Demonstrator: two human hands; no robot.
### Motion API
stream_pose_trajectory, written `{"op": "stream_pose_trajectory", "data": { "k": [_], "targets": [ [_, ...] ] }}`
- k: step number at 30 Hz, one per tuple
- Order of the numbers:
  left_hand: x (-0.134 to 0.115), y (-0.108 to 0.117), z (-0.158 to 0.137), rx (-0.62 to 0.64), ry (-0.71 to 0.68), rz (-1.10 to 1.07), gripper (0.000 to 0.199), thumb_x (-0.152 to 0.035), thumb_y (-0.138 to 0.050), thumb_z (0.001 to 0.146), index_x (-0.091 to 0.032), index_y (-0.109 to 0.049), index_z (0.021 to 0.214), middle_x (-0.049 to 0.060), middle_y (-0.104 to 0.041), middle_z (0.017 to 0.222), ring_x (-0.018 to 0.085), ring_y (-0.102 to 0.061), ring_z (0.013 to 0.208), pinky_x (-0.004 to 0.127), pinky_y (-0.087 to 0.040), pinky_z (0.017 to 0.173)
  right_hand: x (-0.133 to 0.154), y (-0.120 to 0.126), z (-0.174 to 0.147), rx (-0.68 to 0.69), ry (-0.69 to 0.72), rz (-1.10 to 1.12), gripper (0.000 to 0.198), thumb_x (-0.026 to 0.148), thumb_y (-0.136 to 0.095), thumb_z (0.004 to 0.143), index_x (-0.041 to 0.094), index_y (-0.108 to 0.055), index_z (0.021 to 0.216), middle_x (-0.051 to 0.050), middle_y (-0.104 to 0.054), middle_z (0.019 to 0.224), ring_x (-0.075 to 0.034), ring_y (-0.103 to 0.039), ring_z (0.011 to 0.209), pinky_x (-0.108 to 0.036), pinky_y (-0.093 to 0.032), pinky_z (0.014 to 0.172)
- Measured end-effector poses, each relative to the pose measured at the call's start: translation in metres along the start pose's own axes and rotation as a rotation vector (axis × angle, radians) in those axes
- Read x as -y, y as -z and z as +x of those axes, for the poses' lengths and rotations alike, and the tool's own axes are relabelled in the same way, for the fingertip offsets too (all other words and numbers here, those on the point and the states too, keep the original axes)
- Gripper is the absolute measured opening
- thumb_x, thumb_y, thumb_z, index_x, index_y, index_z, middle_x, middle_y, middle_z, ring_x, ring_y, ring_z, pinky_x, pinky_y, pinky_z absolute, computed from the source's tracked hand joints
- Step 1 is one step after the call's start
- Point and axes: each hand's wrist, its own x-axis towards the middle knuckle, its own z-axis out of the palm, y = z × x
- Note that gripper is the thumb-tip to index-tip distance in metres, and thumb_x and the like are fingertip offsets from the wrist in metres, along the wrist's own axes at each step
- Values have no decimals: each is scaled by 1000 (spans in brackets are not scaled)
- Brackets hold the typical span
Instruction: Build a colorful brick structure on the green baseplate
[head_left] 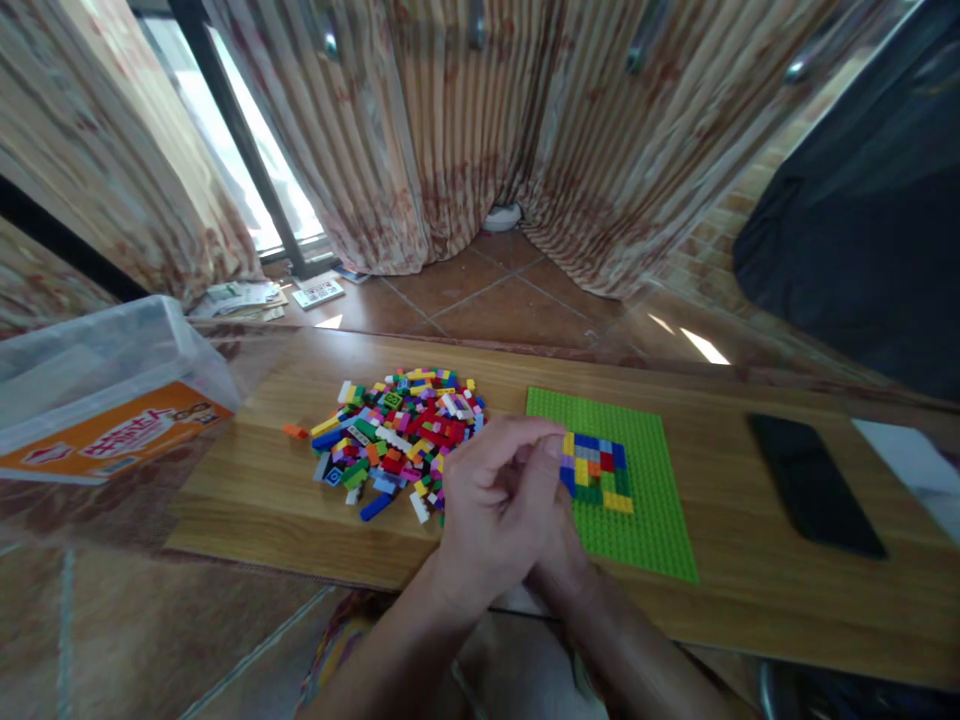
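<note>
My left hand (pixel 499 495) is closed, thumb and index finger pinched together; whatever is between them is too small or hidden to make out. Behind it, and mostly covered by it, is my right hand (pixel 561 548), whose fingers I cannot see. Both hands are held together above the near left side of a green baseplate (pixel 660 520). On that plate is a flat patch of joined toy bricks (pixel 600 465) in blue, yellow, red, green and other colours. To the left of my hands lies a heap of loose toy bricks (pixel 405 430), partly hidden by my left hand.
The wooden table (pixel 255 490) carries everything. A clear plastic box (pixel 202 350) with an orange label stands at its left end. On the right lie a black phone-like slab (pixel 814 485) and white paper (pixel 911 460). Curtains (pixel 450 150) hang beyond the table.
</note>
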Motion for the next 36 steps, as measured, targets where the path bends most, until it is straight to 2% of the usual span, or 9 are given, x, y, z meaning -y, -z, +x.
{"op": "stream_pose_trajectory", "data": {
  "k": [2,5,8,11,16,22,29,33,36],
  "targets": [
    [7,-2,1,-10,78,69,13,-17,-56,89,-17,-68,94,2,-70,83,12,-66,76,22,-53,70,-9,8,2,14,23,179,28,29,-49,91,26,-67,111,-4,-71,98,-18,-67,87,-29,-57,70],
    [17,-4,2,-26,207,216,21,-18,-57,87,-17,-63,107,6,-70,100,15,-67,89,28,-54,81,-26,21,3,-52,-45,274,26,21,-51,88,22,-67,109,-7,-69,98,-19,-66,88,-32,-56,74],
    [25,-7,1,43,355,318,29,-21,-59,85,-14,-60,113,10,-69,106,20,-66,95,35,-54,84,-41,29,3,-110,-134,198,25,22,-56,87,21,-65,110,-6,-69,99,-18,-66,86,-34,-55,79],
    [28,-11,0,190,444,285,27,-20,-61,83,-15,-63,110,9,-70,100,20,-67,91,35,-55,82,-51,33,2,-107,-119,126,24,20,-56,84,22,-66,106,-5,-70,97,-19,-66,86,-34,-55,79],
    [34,-18,-3,297,414,234,16,-13,-58,82,-19,-68,94,5,-72,92,19,-68,88,30,-55,82,-53,39,0,-32,-43,117,24,14,-52,82,20,-67,100,-6,-71,95,-21,-66,90,-34,-54,81],
    [48,-21,-3,224,486,86,29,-10,-52,84,-15,-63,110,10,-71,103,19,-68,94,32,-54,86,-54,46,2,30,-141,208,17,21,-59,85,22,-67,101,-4,-69,94,-18,-66,85,-31,-53,78],
    [50,-22,1,268,553,-2,27,-7,-49,82,-13,-65,104,9,-71,98,18,-67,89,31,-53,84,-59,58,2,131,-165,303,15,28,-57,91,24,-68,98,-4,-68,100,-19,-64,94,-33,-50,85],
    [52,-25,-1,303,571,-51,28,-10,-46,86,-13,-61,110,6,-70,90,16,-67,79,29,-55,76,-71,66,2,121,-191,337,13,32,-62,88,25,-70,96,-3,-68,98,-19,-64,91,-32,-51,81],
    [55,-24,-4,328,537,33,31,-8,-45,86,-14,-59,112,6,-70,90,15,-67,75,28,-54,73,-89,75,0,79,-224,301,12,33,-67,84,23,-71,91,-3,-68,94,-19,-64,88,-32,-50,79]
  ]
}}
